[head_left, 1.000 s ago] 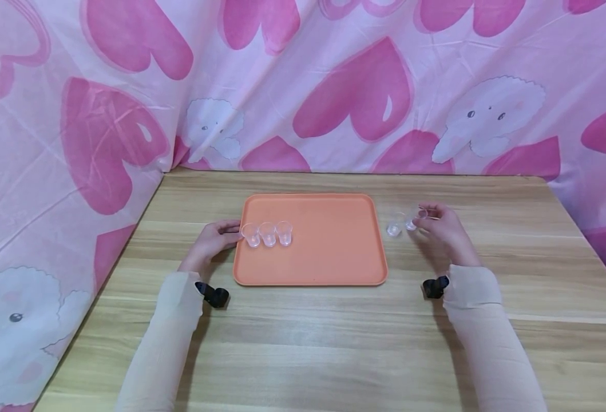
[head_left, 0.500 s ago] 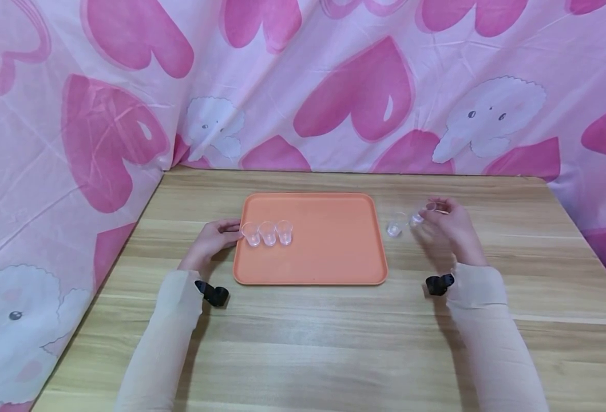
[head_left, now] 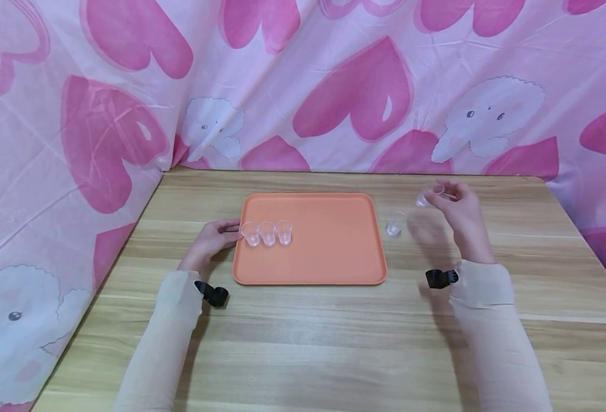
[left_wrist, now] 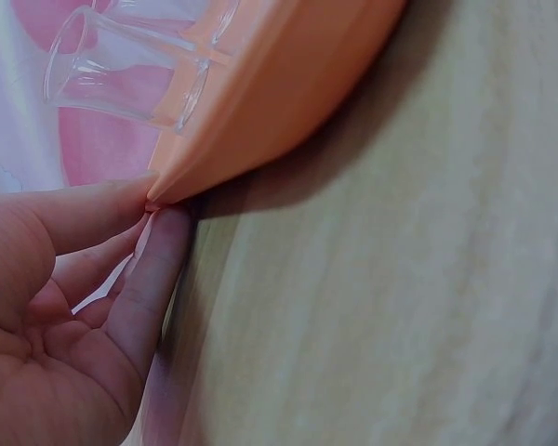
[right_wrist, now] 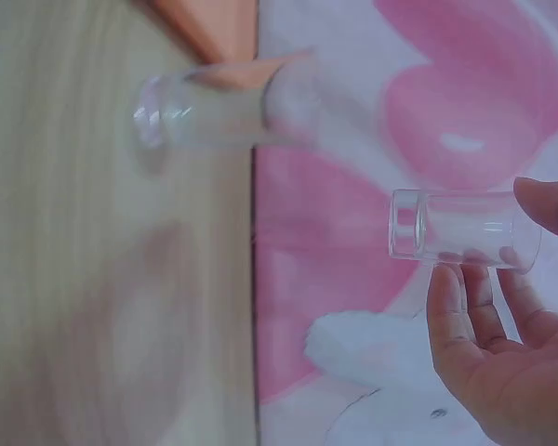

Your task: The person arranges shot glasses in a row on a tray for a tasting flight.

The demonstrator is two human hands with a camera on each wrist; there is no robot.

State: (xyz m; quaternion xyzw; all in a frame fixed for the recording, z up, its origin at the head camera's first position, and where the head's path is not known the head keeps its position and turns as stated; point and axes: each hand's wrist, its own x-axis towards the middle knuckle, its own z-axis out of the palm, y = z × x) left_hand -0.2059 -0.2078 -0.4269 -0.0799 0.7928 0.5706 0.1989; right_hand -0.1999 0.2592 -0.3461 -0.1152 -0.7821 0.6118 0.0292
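My right hand [head_left: 461, 213] holds a small clear shot glass [right_wrist: 465, 228] between thumb and fingers, raised over the table at the back right. Another clear glass [head_left: 394, 225] stands on the wood just right of the orange tray [head_left: 333, 246]. Three matching glasses [head_left: 268, 234] stand in a row on the tray's left part. At the tray's left edge, my left hand [head_left: 212, 240] pinches the rim between thumb and fingertip, as the left wrist view shows up close.
The wooden table [head_left: 303, 343] carries the tray near its far side. A pink curtain [head_left: 354, 86] printed with hearts hangs behind and along the left. Black wrist cameras [head_left: 214, 294] sit at both cuffs.
My right hand has lifted its glass from beside the standing one, moving up, back and slightly right. The left hand, the tray and the other glasses have stayed put.
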